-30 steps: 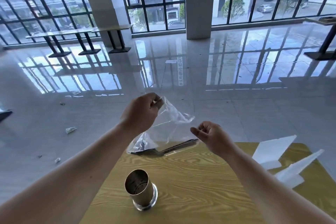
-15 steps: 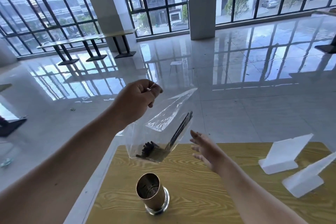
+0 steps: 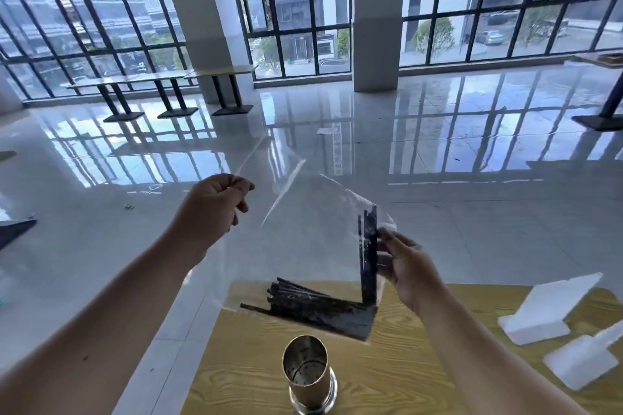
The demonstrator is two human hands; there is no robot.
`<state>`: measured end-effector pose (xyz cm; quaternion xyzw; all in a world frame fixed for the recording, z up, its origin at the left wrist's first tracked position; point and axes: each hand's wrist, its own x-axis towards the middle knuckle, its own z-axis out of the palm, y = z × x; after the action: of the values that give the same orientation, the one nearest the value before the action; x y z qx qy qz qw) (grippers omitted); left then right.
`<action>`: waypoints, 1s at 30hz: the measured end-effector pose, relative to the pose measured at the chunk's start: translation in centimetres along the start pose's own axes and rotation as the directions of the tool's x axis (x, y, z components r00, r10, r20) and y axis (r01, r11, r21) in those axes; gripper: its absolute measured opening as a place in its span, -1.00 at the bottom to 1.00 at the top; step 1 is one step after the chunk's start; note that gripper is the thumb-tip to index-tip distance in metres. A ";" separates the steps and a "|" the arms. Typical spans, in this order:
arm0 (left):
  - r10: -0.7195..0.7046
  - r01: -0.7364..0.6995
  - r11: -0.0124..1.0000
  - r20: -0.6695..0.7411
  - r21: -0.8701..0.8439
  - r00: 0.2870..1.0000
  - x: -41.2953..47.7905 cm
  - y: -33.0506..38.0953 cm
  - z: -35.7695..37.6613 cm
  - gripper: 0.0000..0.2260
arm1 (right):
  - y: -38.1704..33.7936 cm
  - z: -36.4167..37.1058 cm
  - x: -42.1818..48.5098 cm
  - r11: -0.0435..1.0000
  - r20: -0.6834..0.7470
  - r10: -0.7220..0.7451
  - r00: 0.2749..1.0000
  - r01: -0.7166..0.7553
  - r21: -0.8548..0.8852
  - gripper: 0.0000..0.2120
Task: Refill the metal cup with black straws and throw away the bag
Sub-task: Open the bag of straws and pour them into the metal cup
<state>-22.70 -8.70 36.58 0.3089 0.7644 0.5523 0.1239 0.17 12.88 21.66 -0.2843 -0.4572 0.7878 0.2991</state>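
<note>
metal cup [image 3: 308, 377] base cut off, forearms cropped

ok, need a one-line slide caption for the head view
Both hands hold a clear bag of black straws above the empty metal cup on the wooden table.

Both forearms bare, reaching forward from the lower corners. Left hand [image 3: 215, 209] raised higher, knuckles toward camera, fingers curled shut in a pinch at thumb and forefinger. Right hand [image 3: 406, 266] lower, palm turned left, fingers [image 3: 387, 239] loosely bent, tips pressed in a light grip.
</note>
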 end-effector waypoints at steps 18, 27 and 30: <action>-0.128 0.159 0.940 0.119 -0.301 0.985 -0.2 -3.1 -1.1 -0.83 | -12.2 3.2 -5.5 0.722 -0.091 -0.592 0.801 0.478 -0.500 -0.74; -0.029 0.039 0.945 0.035 -0.326 0.999 0.5 -3.0 -0.9 -0.96 | -12.6 3.7 -7.3 0.813 -0.117 -0.517 0.848 0.444 -0.377 -0.76; 0.082 -0.110 0.965 -0.124 -0.238 0.989 0.7 -2.8 -0.8 -0.73 | -13.1 4.0 -7.6 0.835 -0.119 -0.504 0.856 0.447 -0.320 -0.68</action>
<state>-24.66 -9.47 34.41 0.2962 0.6804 0.6642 0.0906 5.08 10.42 36.35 -0.2776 -0.5887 0.5827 0.4867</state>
